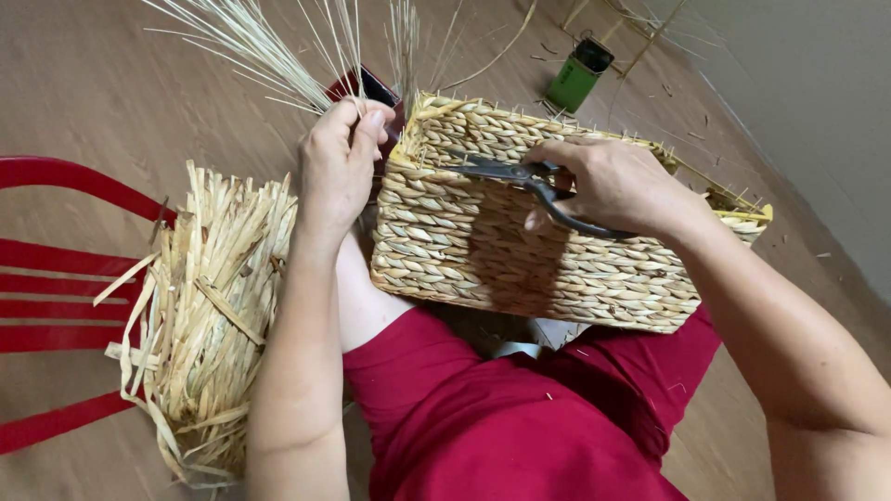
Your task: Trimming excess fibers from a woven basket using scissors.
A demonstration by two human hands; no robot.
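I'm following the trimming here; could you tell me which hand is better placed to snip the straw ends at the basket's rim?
Probably the right hand: it holds the scissors at the woven basket, while the left hand grips straw stalks.

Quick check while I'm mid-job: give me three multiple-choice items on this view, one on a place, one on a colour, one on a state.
1. Where does the woven basket rest?
A. on the person's lap
B. on the red chair
C. on a shelf

2. What colour is the can on the floor?
A. blue
B. green
C. white

3. What does the right hand hold?
A. nothing
B. a brush
C. scissors

Answers: 1 A, it sits across the red-clad thighs. 2 B, its side is green. 3 C, fingers pass through the dark handles, blades over the basket rim.
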